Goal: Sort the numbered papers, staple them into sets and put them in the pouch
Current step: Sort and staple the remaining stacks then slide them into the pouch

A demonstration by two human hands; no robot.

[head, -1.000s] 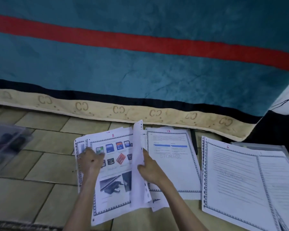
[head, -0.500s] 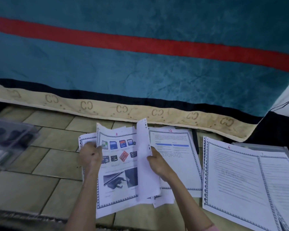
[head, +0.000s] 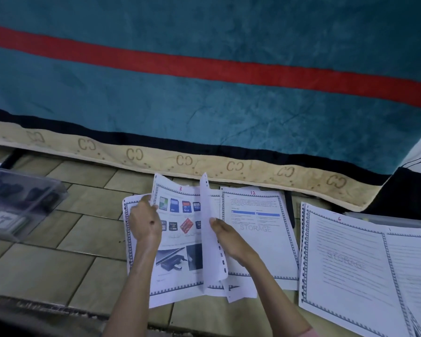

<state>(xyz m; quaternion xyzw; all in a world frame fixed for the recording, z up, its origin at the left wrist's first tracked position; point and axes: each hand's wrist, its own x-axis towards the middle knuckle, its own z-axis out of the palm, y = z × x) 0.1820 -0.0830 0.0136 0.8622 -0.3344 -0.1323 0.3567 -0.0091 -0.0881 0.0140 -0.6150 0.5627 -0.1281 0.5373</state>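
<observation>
Your left hand (head: 145, 221) pinches page 8 (head: 178, 239) at its left edge, while your right hand's (head: 229, 237) fingers lift a punched sheet (head: 213, 229) upright, likely to read numbers. Sorted piles lie right on the tiled floor (head: 34, 271).

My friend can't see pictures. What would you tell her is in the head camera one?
Two hands leaf through papers on a tiled floor: the left hand grips page 8 with memory-card pictures, the right hand lifts a hole-punched sheet. Pages 12 and 6 lie to the right.
</observation>
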